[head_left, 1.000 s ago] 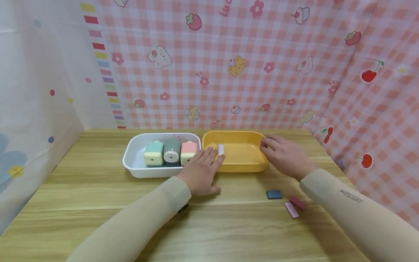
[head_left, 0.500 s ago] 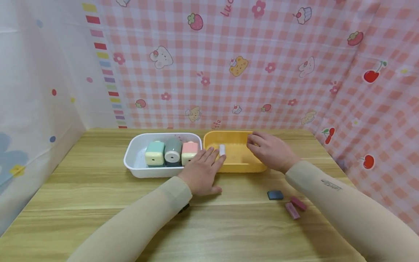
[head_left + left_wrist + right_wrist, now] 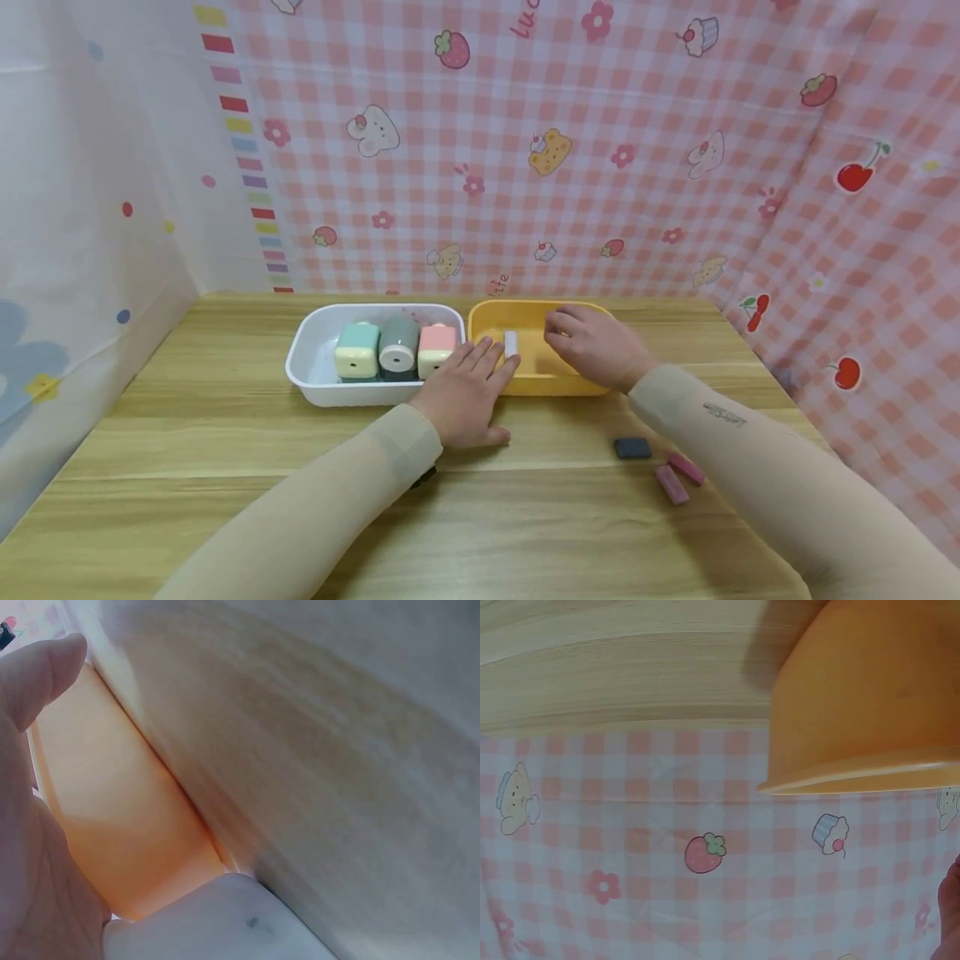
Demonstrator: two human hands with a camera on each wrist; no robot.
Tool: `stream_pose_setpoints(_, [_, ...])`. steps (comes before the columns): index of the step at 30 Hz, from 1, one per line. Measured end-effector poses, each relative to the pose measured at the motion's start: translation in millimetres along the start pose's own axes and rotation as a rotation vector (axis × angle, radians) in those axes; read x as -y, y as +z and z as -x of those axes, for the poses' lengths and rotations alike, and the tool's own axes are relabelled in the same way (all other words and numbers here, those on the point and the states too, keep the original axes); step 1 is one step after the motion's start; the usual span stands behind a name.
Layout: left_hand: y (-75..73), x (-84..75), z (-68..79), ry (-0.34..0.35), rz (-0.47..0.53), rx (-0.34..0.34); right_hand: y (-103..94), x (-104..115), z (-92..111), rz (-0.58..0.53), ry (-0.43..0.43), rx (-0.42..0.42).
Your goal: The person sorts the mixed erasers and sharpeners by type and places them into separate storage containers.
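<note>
My left hand [image 3: 463,396] lies with straight, spread fingers across the adjoining rims of a white tray [image 3: 318,396] and a yellow tray [image 3: 558,386]. Inside the yellow tray, near the left fingertips, is a small white block [image 3: 511,344] like an eraser. Over that tray's right half, my right hand [image 3: 596,346] has bent fingers; I cannot tell whether they hold anything. The white tray contains a mint-and-cream pencil sharpener [image 3: 357,350], a grey-green one [image 3: 399,342] and a pink-and-cream one [image 3: 436,350], the last partly behind the left fingers.
On the wooden table [image 3: 525,517], below the right forearm, lie a dark grey block [image 3: 632,448], a pink block [image 3: 672,485] and a deeper pink block [image 3: 686,468]. Behind both trays hangs a pink checked cloth [image 3: 480,200].
My right hand has moved left, from the yellow tray's right end to above its inside. The left hand keeps its place on the rims.
</note>
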State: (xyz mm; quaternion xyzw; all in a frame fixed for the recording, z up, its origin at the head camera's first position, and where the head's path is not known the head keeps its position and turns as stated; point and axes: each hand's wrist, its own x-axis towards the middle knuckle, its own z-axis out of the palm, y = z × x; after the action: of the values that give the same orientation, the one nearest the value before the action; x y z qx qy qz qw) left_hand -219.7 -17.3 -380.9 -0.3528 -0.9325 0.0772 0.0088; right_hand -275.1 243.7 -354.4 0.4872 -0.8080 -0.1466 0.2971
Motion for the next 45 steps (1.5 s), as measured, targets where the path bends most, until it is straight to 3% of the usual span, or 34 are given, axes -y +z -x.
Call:
stream_pose_setpoints(6, [0.9, 0.5, -0.2, 0.002, -0.009, -0.004, 4.3, 1, -12, -0.052, -0.020, -0.009])
stream_pose_setpoints(15, [1.5, 0.6, -0.3, 0.005, -0.009, -0.005, 7.5, 6, -21, -0.075, -0.010, 0.045])
stream_pose_setpoints(45, [0.8, 1.1, 0.1, 0.007, 0.007, -0.004, 8.2, 9, -22, -0.072, 0.017, 0.109])
